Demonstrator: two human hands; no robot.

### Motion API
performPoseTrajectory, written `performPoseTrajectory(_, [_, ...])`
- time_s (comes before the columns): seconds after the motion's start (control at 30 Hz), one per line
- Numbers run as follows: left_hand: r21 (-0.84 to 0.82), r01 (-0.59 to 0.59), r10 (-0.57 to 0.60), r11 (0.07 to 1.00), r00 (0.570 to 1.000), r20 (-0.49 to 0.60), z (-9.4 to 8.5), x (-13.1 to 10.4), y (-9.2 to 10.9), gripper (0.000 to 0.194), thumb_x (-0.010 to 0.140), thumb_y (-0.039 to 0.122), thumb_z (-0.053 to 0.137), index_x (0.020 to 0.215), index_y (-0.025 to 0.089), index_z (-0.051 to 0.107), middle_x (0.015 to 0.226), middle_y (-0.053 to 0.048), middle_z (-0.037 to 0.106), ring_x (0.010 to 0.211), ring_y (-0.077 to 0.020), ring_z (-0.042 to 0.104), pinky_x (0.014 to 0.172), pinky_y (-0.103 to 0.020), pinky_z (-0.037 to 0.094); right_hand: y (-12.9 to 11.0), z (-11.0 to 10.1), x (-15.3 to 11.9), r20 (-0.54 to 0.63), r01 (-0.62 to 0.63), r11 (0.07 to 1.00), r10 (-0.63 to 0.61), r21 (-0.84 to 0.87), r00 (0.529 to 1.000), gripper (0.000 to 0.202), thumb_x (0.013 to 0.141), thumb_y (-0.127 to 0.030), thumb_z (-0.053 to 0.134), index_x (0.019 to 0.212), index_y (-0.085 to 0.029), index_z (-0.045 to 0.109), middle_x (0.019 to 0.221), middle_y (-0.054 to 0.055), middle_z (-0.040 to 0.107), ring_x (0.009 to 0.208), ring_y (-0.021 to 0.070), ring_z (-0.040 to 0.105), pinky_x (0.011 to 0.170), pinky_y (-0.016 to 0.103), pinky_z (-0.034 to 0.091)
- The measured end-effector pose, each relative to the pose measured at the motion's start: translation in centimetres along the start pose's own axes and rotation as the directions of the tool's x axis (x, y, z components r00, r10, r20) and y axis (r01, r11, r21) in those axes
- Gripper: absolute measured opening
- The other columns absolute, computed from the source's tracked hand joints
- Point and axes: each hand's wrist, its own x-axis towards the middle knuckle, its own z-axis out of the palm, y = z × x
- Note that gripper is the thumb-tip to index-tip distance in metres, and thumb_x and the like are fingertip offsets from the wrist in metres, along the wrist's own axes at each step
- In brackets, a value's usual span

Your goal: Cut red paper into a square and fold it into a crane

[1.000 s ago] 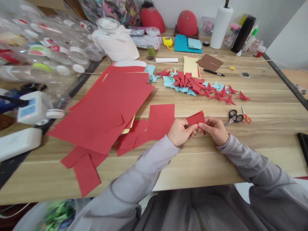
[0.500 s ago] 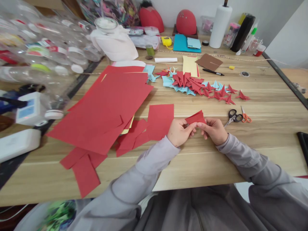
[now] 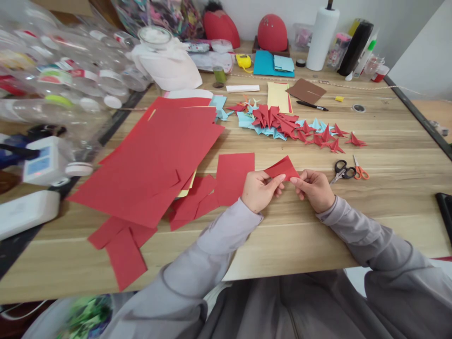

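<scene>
Between my hands is a small piece of folded red paper (image 3: 283, 167), held a little above the table. My left hand (image 3: 260, 189) pinches its left and lower edge, thumb on top. At its right corner my right hand (image 3: 314, 189) grips with thumb and fingertips. Just left of my left hand lies a flat red paper square (image 3: 235, 176). Beyond the hands is a cluster of folded red paper cranes (image 3: 326, 136) with light blue folded pieces (image 3: 247, 121) among them. Black-handled scissors (image 3: 342, 171) and small orange scissors (image 3: 360, 170) rest right of my right hand.
Large red paper sheets (image 3: 151, 155) are stacked on the left, with red offcuts (image 3: 126, 258) near the front edge. Plastic bottles (image 3: 81, 77) crowd the far left. A black pen (image 3: 312, 106), a brown card (image 3: 307, 91) and a yellow tape measure (image 3: 243, 60) lie farther back.
The red paper has shifted slightly left and tilted, showing a wider, pointed face. My left hand has moved a little left, and the thumbs are farther apart.
</scene>
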Motion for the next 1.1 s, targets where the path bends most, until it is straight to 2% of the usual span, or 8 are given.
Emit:
performPoseTrajectory(0.13, [-0.017, -0.006, 0.006, 1.0, 1.0, 0.009, 0.0, 0.0, -0.1, 0.026, 0.068, 0.031, 0.069, 0.052, 0.011, 0.062, 0.045, -0.002, 0.059, 0.036, -0.0085, 0.05, 0.038, -0.021, 0.043, 0.0, 0.0, -0.2, -0.087, -0.015, 1.0, 0.014, -0.011, 0.996, 0.048, 0.047, -0.043, 0.084, 0.048, -0.018, 0.044, 0.035, -0.006, 0.05, 0.026, 0.0042, 0.037, 0.026, 0.016, 0.025])
performPoseTrajectory(0.23, [-0.024, -0.01, 0.011, 1.0, 1.0, 0.013, 0.1, -0.1, -0.2, 0.027, 0.068, 0.032, 0.069, 0.052, 0.011, 0.062, 0.044, -0.002, 0.058, 0.036, -0.0084, 0.05, 0.038, -0.021, 0.043, 0.2, 0.0, -0.3, -0.095, -0.027, 0.999, 0.029, 0.019, 0.995, 0.047, 0.046, -0.041, 0.085, 0.047, -0.018, 0.044, 0.035, -0.005, 0.05, 0.026, 0.004, 0.036, 0.025, 0.016, 0.024])
performPoseTrajectory(0.43, [-0.045, -0.019, 0.02, 0.999, 1.0, 0.0, -0.2, 0.2, -0.3, 0.028, 0.066, 0.035, 0.071, 0.054, 0.011, 0.062, 0.046, -0.002, 0.059, 0.036, -0.008, 0.05, 0.037, -0.02, 0.042, 0.2, -0.1, 0.0, -0.009, -0.09, 0.987, 0.092, 0.131, 0.996, 0.04, 0.051, -0.042, 0.083, 0.05, -0.016, 0.052, 0.043, -0.002, 0.058, 0.03, 0.0058, 0.045, 0.029, 0.017, 0.033])
performPoseTrajectory(0.63, [-0.126, -0.048, 0.032, 0.991, 0.991, -0.132, -1.9, 1.7, -0.4, 0.029, 0.062, 0.035, 0.072, 0.05, 0.011, 0.061, 0.044, -0.002, 0.058, 0.036, -0.0085, 0.05, 0.036, -0.021, 0.042, -0.2, -0.7, 0.5, -0.064, -0.114, 0.967, 0.131, 0.228, 0.989, 0.045, 0.049, -0.042, 0.084, 0.048, -0.017, 0.046, 0.039, -0.005, 0.053, 0.028, 0.0042, 0.041, 0.027, 0.015, 0.029])
performPoseTrajectory(0.7, [-0.137, -0.043, 0.024, 0.99, 0.99, -0.14, -2.1, 1.8, -0.5, 0.029, 0.061, 0.036, 0.073, 0.051, 0.011, 0.061, 0.045, -0.002, 0.058, 0.036, -0.0084, 0.05, 0.035, -0.021, 0.041, -0.1, -0.9, 0.7, -0.048, -0.099, 0.965, 0.114, 0.243, 0.992, 0.044, 0.052, -0.044, 0.082, 0.051, -0.017, 0.047, 0.041, -0.005, 0.054, 0.03, 0.0049, 0.043, 0.029, 0.016, 0.032])
performPoseTrajectory(0.83, [-0.089, -0.009, 0.007, 0.996, 1.0, -0.026, -1.5, 1.3, -0.6, 0.03, 0.063, 0.037, 0.072, 0.053, 0.011, 0.061, 0.046, -0.002, 0.059, 0.036, -0.0087, 0.05, 0.036, -0.021, 0.042, 0.1, -0.9, 0.6, 0.058, -0.08, 0.978, 0.07, 0.194, 0.996, 0.04, 0.062, -0.053, 0.073, 0.062, -0.016, 0.057, 0.05, -0.001, 0.061, 0.036, 0.0075, 0.052, 0.035, 0.018, 0.039])
performPoseTrajectory(0.97, [-0.063, 0.027, -0.019, 0.998, 0.993, 0.117, -0.5, 0.6, -0.6, 0.031, 0.063, 0.038, 0.072, 0.054, 0.011, 0.061, 0.047, -0.002, 0.058, 0.038, -0.0087, 0.051, 0.037, -0.021, 0.043, -0.1, -0.6, 0.1, 0.164, -0.051, 0.998, 0.046, 0.026, 0.985, 0.039, 0.06, -0.048, 0.077, 0.059, -0.015, 0.057, 0.05, -0.001, 0.062, 0.036, 0.0082, 0.053, 0.036, 0.019, 0.04])
performPoseTrajectory(1.1, [-0.152, 0.071, -0.054, 0.986, 0.992, 0.116, 0.0, 0.3, -0.7, 0.03, 0.062, 0.038, 0.073, 0.06, 0.011, 0.062, 0.05, -0.001, 0.059, 0.039, -0.008, 0.051, 0.037, -0.021, 0.043, -0.1, -0.2, -0.2, 0.146, -0.025, 1.0, 0.026, -0.005, 0.989, 0.039, 0.058, -0.047, 0.078, 0.056, -0.016, 0.055, 0.048, -0.002, 0.06, 0.034, 0.0078, 0.05, 0.034, 0.019, 0.039])
